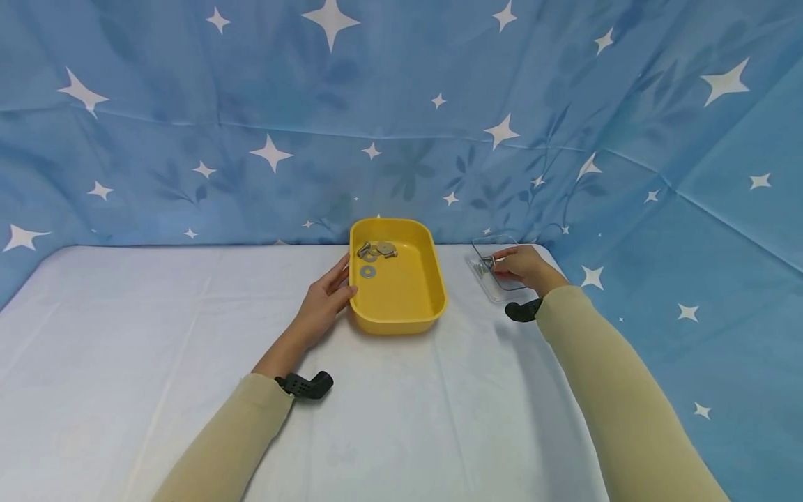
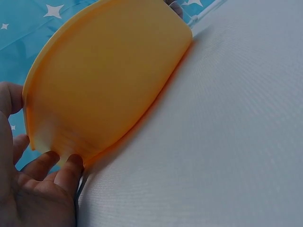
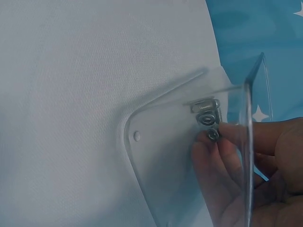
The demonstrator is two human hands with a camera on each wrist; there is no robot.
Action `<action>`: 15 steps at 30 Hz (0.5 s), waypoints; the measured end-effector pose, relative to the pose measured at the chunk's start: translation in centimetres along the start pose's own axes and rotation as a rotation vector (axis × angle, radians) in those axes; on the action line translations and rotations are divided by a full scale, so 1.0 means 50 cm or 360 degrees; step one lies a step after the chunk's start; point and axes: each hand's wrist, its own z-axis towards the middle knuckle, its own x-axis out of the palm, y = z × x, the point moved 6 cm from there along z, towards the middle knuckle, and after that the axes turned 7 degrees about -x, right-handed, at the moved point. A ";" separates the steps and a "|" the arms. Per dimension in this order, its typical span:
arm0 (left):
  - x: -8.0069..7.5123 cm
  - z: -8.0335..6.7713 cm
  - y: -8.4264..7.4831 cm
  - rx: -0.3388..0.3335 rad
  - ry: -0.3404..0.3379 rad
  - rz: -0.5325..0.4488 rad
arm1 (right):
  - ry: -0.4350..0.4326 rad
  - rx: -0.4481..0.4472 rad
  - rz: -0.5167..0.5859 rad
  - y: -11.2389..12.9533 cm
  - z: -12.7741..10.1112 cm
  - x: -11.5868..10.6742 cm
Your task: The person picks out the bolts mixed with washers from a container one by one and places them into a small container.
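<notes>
A table (image 1: 188, 362) covered in white cloth is carrying everything; a blue star-printed backdrop (image 1: 188, 139) is enclosing it at the far edge and along the right side. Nothing is standing between the two hands except the yellow tray (image 1: 401, 307), which is sitting near the middle of the far edge.

The yellow tray is holding several flat metal washers (image 1: 369, 271) and a bolt-like piece, all gathered in its far left corner; the remainder of its floor is showing bare. A clear plastic box (image 1: 495, 289), lid open and standing up at the back, is lying near the far right corner of the table, well apart from the tray. Inside it, small metal fasteners (image 3: 207, 112) are lying together toward its far end.

The left hand (image 1: 323, 303) is resting against the tray's left wall, fingers straight and relaxed, fingertips (image 2: 71, 163) touching the outer wall near its base, as the left wrist view shows. It is not curling round the rim.

The right hand (image 1: 523, 268) is reaching into the clear box, its fingers (image 3: 213, 151) curled and pinching a small metal nut (image 3: 213, 135) just beside the other fasteners. The box's transparent lid edge is crossing in front of the hand in the right wrist view, partly blurring the fingers behind it.

Both beige sleeves are lying over the cloth, with a black wrist mount (image 1: 307, 385) under each.
</notes>
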 end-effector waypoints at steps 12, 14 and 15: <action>0.001 -0.001 0.000 -0.0023 -0.0003 0.0001 | -0.0002 -0.0012 0.0018 -0.002 0.003 -0.002; 0.001 -0.001 0.000 -0.0029 -0.0003 0.0006 | -0.0003 -0.0026 0.0026 -0.001 0.000 -0.003; 0.001 -0.001 0.000 -0.0029 -0.0003 0.0004 | -0.0001 -0.0034 0.0035 -0.001 -0.002 -0.003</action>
